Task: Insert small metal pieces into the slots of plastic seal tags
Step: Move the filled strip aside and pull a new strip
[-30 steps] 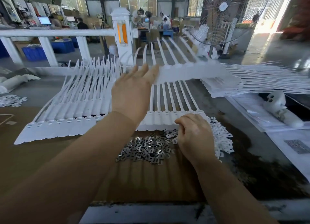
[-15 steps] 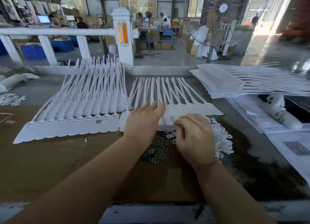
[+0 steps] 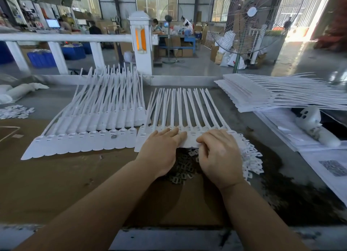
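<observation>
A worker's left hand (image 3: pixel 161 151) lies flat, fingers straight, pressing a fresh strip of seal tags (image 3: pixel 187 123) onto the worktop (image 3: pixel 56 185), while the right hand (image 3: pixel 219 156) rests beside it, fingers loosely curled on the strip's near edge; whether its grip holds a metal piece cannot be told. Just under both wrists sits the heap of metal pieces (image 3: pixel 180 170) (white plastic bits (image 3: pixel 251 160) spill to its right). The step looks like seating a new strip before filling; next, presumably, a piece must be pinched from the heap and pushed into a slot. To the left lies another strip (image 3: pixel 84 140), one slot showing metal; further back right, a stack of strips (image 3: pixel 262 94) waits.
</observation>
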`<action>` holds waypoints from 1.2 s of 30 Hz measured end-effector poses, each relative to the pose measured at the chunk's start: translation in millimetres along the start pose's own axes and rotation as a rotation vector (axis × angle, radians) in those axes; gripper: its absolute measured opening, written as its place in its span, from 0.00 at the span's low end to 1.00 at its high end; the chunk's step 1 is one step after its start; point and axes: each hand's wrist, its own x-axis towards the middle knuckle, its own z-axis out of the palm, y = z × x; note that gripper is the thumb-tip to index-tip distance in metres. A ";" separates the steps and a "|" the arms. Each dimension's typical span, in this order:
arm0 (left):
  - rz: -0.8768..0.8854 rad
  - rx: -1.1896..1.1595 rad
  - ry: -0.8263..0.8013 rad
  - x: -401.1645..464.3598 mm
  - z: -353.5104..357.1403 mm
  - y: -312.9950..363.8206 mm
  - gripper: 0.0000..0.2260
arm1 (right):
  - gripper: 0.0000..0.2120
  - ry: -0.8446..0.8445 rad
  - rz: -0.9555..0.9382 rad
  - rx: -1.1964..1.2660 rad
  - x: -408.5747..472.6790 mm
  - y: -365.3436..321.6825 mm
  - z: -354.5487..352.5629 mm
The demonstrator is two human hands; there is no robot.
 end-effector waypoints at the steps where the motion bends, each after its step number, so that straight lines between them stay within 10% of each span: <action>1: 0.002 -0.014 -0.016 -0.3 -1.1 -1.0 0.27 | 0.10 -0.043 0.006 -0.011 -0.4 0.0 1.3; 6: -0.006 -0.089 -0.054 -2.5 -11.5 -3.9 0.23 | 0.08 -0.155 0.027 -0.050 -2.1 -0.1 4.8; 19: -0.500 -0.661 0.460 -26.4 -8.0 -45.6 0.15 | 0.08 -0.178 0.023 -0.046 -2.3 -2.2 2.9; 36: -0.631 -0.719 0.435 -22.6 4.5 -59.6 0.11 | 0.02 -0.188 0.008 -0.055 -3.0 -1.2 5.5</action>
